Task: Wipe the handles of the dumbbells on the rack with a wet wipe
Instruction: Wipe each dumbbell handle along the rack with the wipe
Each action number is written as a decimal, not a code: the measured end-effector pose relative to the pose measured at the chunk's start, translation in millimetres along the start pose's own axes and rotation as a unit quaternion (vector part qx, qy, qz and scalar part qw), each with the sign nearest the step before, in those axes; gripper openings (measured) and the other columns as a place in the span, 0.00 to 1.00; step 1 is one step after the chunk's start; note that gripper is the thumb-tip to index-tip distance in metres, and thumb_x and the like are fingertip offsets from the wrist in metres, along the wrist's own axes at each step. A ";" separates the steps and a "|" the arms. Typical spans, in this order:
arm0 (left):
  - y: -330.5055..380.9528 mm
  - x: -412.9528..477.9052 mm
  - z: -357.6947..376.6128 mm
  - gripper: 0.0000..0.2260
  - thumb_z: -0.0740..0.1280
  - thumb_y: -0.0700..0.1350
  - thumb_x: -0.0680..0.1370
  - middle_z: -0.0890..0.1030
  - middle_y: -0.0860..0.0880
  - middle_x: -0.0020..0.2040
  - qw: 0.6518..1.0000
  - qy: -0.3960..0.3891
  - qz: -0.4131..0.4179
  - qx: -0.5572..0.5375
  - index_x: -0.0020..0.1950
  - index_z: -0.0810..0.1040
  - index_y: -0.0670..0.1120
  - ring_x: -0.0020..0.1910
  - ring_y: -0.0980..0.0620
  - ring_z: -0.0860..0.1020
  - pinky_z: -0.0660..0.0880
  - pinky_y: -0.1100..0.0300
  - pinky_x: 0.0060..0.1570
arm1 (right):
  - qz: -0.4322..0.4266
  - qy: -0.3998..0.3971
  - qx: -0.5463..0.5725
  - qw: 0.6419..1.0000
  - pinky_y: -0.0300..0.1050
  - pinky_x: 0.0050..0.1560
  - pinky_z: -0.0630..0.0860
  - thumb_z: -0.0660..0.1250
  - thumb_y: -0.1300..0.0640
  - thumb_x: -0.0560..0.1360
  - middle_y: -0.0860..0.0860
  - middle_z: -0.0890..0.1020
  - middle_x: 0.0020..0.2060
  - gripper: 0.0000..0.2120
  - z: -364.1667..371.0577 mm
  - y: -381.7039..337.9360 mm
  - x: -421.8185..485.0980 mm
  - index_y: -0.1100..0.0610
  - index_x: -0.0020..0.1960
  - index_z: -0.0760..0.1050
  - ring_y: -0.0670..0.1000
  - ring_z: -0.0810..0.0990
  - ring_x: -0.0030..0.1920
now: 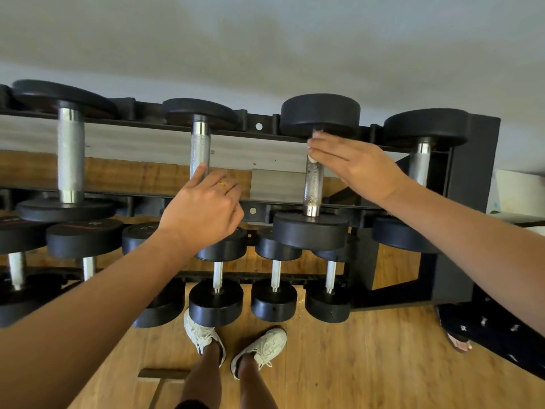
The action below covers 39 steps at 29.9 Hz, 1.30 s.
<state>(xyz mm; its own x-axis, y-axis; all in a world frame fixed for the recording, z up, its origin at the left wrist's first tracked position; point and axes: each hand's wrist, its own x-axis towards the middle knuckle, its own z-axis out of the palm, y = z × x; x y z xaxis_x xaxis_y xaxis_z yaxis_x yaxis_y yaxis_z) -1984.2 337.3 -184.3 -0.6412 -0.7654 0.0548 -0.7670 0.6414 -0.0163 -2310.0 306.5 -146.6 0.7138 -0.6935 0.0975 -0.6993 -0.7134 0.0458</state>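
- Left hand (203,208) reaches up from the bottom left, forearm slanting across the lower shelf. Its fingers are curled round the low end of the handle of the second dumbbell (200,143) on the top shelf, thumb stretched straight up along the knurled steel. A ring (221,184) shows on one curled finger.
- Underneath, small dumbbells (274,278) sit side by side on the lower shelf, and pale shoes (203,335) stand on the wooden floor (354,364).
- Next along, the third dumbbell (314,187) lies across the top rails, the lower half of its handle bare.
- White wipe (311,157) is up at the top of that handle, just under the far weight, with only scraps peeking out beneath the fingertips.
- Right hand (354,163) comes in from the right, back of the hand up. Its fingers are nearly straight and laid flat across the handle, pressing the wipe onto it; the thumb is out of sight.
- Far right, a fourth dumbbell (421,160) sits untouched beside the dark upright of the rack (474,202).
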 end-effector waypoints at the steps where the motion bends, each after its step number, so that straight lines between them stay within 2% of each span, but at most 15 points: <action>1: -0.4 -0.1 0.4 0.21 0.54 0.48 0.81 0.85 0.41 0.57 1.000 -0.001 -0.001 0.001 0.58 0.84 0.40 0.65 0.41 0.79 0.68 0.38 0.72 | -0.007 -0.007 -0.007 1.000 0.57 0.70 0.69 0.65 0.73 0.72 0.62 0.77 0.67 0.24 1.6 1.5 0.4 0.66 0.68 0.74 0.61 0.73 0.70; 4: -0.4 0.4 0.3 0.21 0.53 0.47 0.81 0.85 0.41 0.57 1.000 -0.012 -0.002 0.001 0.57 0.84 0.40 0.65 0.41 0.78 0.67 0.38 0.73 | -0.015 -0.021 -0.022 0.999 0.57 0.72 0.67 0.68 0.76 0.71 0.62 0.73 0.70 0.29 8.3 -0.4 -1.9 0.67 0.71 0.71 0.61 0.69 0.73; 8: 0.2 0.4 -0.5 0.22 0.53 0.48 0.81 0.85 0.42 0.57 1.000 -0.021 -0.002 0.002 0.57 0.84 0.40 0.65 0.42 0.78 0.66 0.39 0.74 | -0.013 -0.052 0.008 0.999 0.59 0.72 0.69 0.66 0.75 0.72 0.63 0.70 0.73 0.30 8.0 -6.5 -10.1 0.67 0.73 0.68 0.62 0.64 0.76; 12: 0.6 0.4 -2.0 0.23 0.52 0.49 0.82 0.85 0.42 0.57 1.000 -0.025 -0.003 -0.001 0.58 0.84 0.41 0.65 0.42 0.78 0.66 0.39 0.74 | -0.124 -0.097 0.042 0.987 0.61 0.69 0.72 0.66 0.75 0.70 0.61 0.70 0.73 0.31 11.1 -11.8 -28.1 0.65 0.73 0.69 0.61 0.64 0.76; 16: 0.0 0.1 -1.5 0.23 0.52 0.49 0.82 0.85 0.42 0.58 1.000 -0.029 0.001 -0.001 0.59 0.83 0.41 0.66 0.42 0.78 0.66 0.39 0.74 | -0.193 -0.150 0.026 0.969 0.58 0.75 0.64 0.70 0.73 0.67 0.57 0.65 0.76 0.39 2.8 -0.5 -28.5 0.61 0.76 0.65 0.57 0.61 0.78; 19: -0.1 0.2 -1.2 0.22 0.53 0.48 0.82 0.84 0.41 0.58 1.000 -0.023 0.004 -0.006 0.59 0.83 0.40 0.66 0.42 0.78 0.67 0.38 0.73 | -0.177 -0.157 -0.004 0.971 0.59 0.76 0.61 0.70 0.65 0.73 0.56 0.61 0.78 0.37 -8.6 14.3 -13.0 0.58 0.78 0.59 0.56 0.58 0.79; 22: -0.7 0.3 -2.5 0.22 0.53 0.48 0.82 0.84 0.41 0.58 1.000 -0.026 0.005 -0.007 0.60 0.83 0.40 0.66 0.42 0.78 0.67 0.38 0.73 | -0.095 -0.151 -0.008 0.984 0.61 0.76 0.61 0.63 0.58 0.79 0.57 0.59 0.78 0.30 -17.0 22.8 -5.0 0.59 0.79 0.57 0.57 0.55 0.79; 24: -0.5 0.4 -3.2 0.22 0.53 0.48 0.82 0.84 0.42 0.58 1.000 -0.030 0.005 -0.004 0.60 0.83 0.40 0.66 0.42 0.78 0.67 0.38 0.73 | -0.079 -0.169 0.004 0.982 0.60 0.76 0.62 0.63 0.60 0.79 0.57 0.57 0.79 0.32 -14.9 11.4 -11.8 0.59 0.80 0.55 0.56 0.52 0.80; 26: 0.2 0.3 -3.1 0.22 0.53 0.48 0.82 0.85 0.42 0.58 1.000 -0.028 0.006 -0.004 0.59 0.83 0.40 0.66 0.42 0.78 0.67 0.38 0.73 | -0.151 -0.200 0.025 0.968 0.59 0.76 0.63 0.68 0.67 0.72 0.56 0.59 0.78 0.38 -8.0 -4.4 -25.8 0.58 0.79 0.56 0.55 0.54 0.80; 28: -0.2 0.2 -2.6 0.21 0.53 0.48 0.82 0.84 0.42 0.58 1.000 -0.026 0.007 -0.005 0.59 0.83 0.41 0.66 0.42 0.78 0.67 0.38 0.73 | -0.211 -0.216 0.025 0.953 0.57 0.76 0.61 0.70 0.69 0.68 0.56 0.62 0.77 0.39 -6.5 -12.4 -32.3 0.59 0.77 0.60 0.55 0.57 0.79; 31: -0.5 -0.3 -1.9 0.21 0.53 0.48 0.82 0.85 0.42 0.57 1.000 -0.017 0.007 -0.005 0.58 0.84 0.41 0.66 0.42 0.78 0.67 0.38 0.73 | -0.231 -0.206 0.011 0.951 0.57 0.75 0.59 0.65 0.67 0.69 0.55 0.64 0.77 0.36 -10.9 -0.8 -23.2 0.59 0.77 0.63 0.55 0.60 0.78; 33: -0.2 -0.6 -0.3 0.21 0.54 0.47 0.82 0.85 0.42 0.57 1.000 -0.005 0.007 -0.005 0.57 0.84 0.40 0.65 0.42 0.79 0.67 0.38 0.73 | -0.226 -0.217 -0.003 0.950 0.58 0.76 0.57 0.61 0.64 0.74 0.54 0.61 0.78 0.33 -14.0 7.5 -14.5 0.57 0.78 0.60 0.55 0.58 0.79; 35: -0.5 -1.0 1.0 0.20 0.54 0.47 0.81 0.85 0.42 0.57 1.000 0.002 0.008 -0.006 0.57 0.84 0.40 0.64 0.42 0.79 0.67 0.38 0.73 | -0.192 -0.205 -0.016 0.960 0.58 0.77 0.54 0.54 0.55 0.82 0.54 0.58 0.79 0.26 -15.7 17.9 -4.8 0.56 0.79 0.57 0.55 0.54 0.80; 37: -0.3 -1.1 1.0 0.20 0.55 0.47 0.81 0.85 0.42 0.57 1.000 0.002 0.007 -0.007 0.58 0.84 0.40 0.64 0.42 0.79 0.67 0.38 0.73 | -0.140 -0.203 -0.032 0.969 0.56 0.78 0.53 0.47 0.48 0.85 0.54 0.56 0.79 0.26 -20.8 27.9 4.9 0.57 0.80 0.55 0.55 0.52 0.80; 39: 0.1 -0.9 1.0 0.21 0.54 0.47 0.81 0.85 0.42 0.57 1.000 0.001 0.007 -0.006 0.58 0.84 0.40 0.64 0.41 0.79 0.67 0.38 0.73 | -0.103 -0.207 -0.040 0.972 0.54 0.79 0.52 0.45 0.46 0.84 0.55 0.55 0.79 0.28 -25.7 27.6 9.9 0.59 0.80 0.54 0.54 0.51 0.80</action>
<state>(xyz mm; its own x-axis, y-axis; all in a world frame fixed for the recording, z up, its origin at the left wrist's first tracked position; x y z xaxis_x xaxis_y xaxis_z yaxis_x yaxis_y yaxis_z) -1983.7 338.0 -185.4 -0.6513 -0.7568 0.0558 -0.7582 0.6521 -0.0055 -2323.2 282.5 -118.8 0.7814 -0.5294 -0.3304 -0.5287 -0.8429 0.1004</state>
